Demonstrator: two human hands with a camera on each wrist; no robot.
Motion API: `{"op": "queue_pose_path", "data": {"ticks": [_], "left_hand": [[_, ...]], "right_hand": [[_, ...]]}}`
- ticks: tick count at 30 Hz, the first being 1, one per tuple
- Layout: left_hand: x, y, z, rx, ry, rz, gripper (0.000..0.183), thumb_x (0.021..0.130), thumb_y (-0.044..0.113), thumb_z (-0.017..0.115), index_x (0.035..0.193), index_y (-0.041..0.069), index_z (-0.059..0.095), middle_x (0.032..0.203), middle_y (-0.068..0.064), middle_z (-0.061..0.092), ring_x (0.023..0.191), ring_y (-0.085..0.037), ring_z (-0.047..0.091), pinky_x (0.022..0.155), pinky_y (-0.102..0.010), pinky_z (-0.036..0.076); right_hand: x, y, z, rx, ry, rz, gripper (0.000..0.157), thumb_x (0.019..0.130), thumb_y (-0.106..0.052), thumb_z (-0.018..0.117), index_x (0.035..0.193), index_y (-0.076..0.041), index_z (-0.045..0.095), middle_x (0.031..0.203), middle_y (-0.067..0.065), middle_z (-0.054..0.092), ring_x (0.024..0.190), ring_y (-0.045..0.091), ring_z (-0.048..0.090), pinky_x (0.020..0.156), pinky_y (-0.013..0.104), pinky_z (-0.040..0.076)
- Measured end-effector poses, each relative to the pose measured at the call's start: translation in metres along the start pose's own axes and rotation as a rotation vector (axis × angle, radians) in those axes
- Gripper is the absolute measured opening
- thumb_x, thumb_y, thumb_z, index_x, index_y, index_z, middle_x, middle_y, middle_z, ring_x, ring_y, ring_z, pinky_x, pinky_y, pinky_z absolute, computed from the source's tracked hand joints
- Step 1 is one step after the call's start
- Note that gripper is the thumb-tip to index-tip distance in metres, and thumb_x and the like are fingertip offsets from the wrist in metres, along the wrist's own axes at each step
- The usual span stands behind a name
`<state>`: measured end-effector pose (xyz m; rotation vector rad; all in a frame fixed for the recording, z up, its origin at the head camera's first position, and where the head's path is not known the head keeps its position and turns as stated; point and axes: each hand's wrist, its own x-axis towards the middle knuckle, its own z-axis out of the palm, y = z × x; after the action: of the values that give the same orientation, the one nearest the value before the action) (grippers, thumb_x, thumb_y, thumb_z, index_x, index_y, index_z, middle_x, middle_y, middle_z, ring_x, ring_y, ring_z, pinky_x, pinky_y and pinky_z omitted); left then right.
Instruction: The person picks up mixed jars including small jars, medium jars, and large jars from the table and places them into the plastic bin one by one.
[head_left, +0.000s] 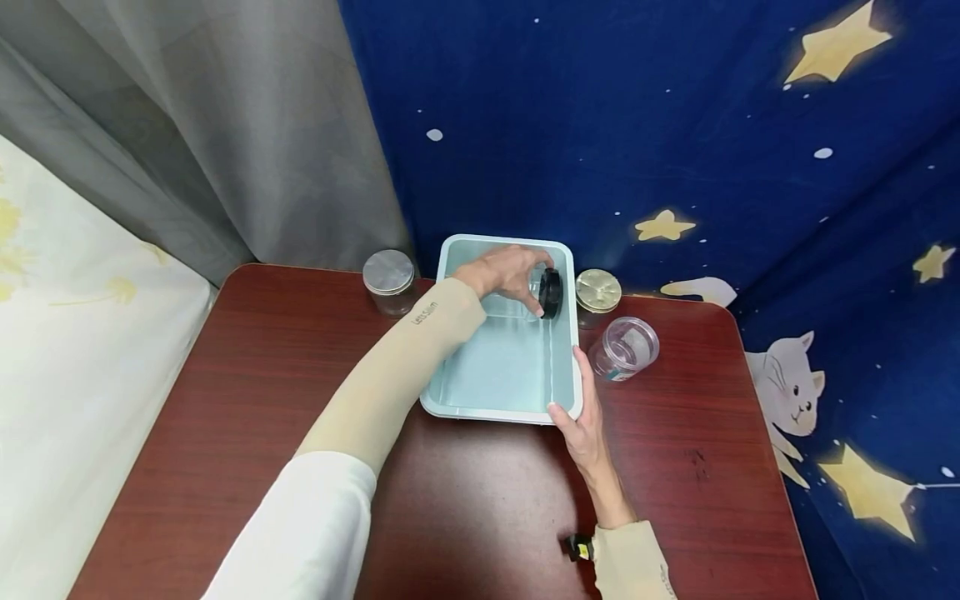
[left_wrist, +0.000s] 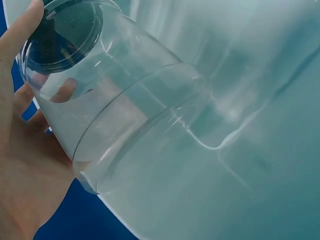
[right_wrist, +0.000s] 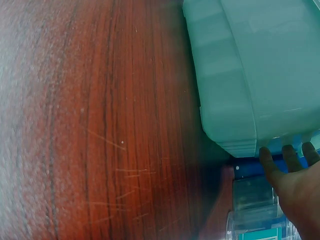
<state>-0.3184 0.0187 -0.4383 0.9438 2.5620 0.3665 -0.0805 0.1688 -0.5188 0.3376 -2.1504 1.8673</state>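
Note:
A clear jar [left_wrist: 120,105] with a black lid [head_left: 551,292] lies on its side within the far part of a pale blue-green plastic bin [head_left: 491,415]. My left hand [head_left: 504,273] grips this jar at its lid end, thumb and fingers spread around it. At the bin's near right corner, my right hand [head_left: 585,417] holds the rim, thumb over the edge and fingers along the outer wall. The right wrist view shows the bin's outside [right_wrist: 280,75] with the fingertips of the right hand [right_wrist: 302,190] against it.
A jar with a silver lid [head_left: 388,271] stands left of the bin. Right of it are a jar with a gold-toned lid [head_left: 597,290] and a clear open-looking jar [head_left: 628,346]. The reddish-brown table [head_left: 300,350] meets a blue star-patterned curtain [head_left: 525,125] behind.

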Motion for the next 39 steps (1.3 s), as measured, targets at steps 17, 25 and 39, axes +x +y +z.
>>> {"op": "queue_pose_path", "data": {"ticks": [17,25,39], "left_hand": [[-0.001,-0.015,0.024,-0.138,0.053,0.014,0.086,0.07,0.051,0.087,0.143,0.022,0.053,0.147,-0.001,0.048,0.134,-0.02,0.044,0.111,-0.036,0.033],[0.003,-0.022,0.035,-0.157,0.048,-0.017,0.086,0.069,0.052,0.087,0.143,0.02,0.053,0.144,-0.002,0.051,0.129,-0.02,0.048,0.109,-0.036,0.036],[0.004,-0.027,0.047,-0.176,0.072,-0.013,0.086,0.069,0.05,0.088,0.142,0.019,0.053,0.14,-0.003,0.055,0.126,-0.019,0.051,0.105,-0.035,0.04]], "right_hand": [[-0.004,0.02,-0.001,0.008,0.01,0.001,0.083,0.081,-0.008,0.062,0.155,-0.001,0.026,0.153,0.024,0.035,0.129,0.045,0.037,0.107,0.028,0.03],[-0.002,0.014,-0.001,0.019,0.001,0.021,0.082,0.082,-0.008,0.061,0.155,0.0,0.025,0.154,0.024,0.033,0.131,0.04,0.037,0.107,0.025,0.029],[0.0,-0.001,0.001,0.008,-0.003,0.005,0.082,0.079,-0.004,0.059,0.152,0.009,0.023,0.152,0.033,0.03,0.128,0.052,0.034,0.107,0.026,0.029]]}}
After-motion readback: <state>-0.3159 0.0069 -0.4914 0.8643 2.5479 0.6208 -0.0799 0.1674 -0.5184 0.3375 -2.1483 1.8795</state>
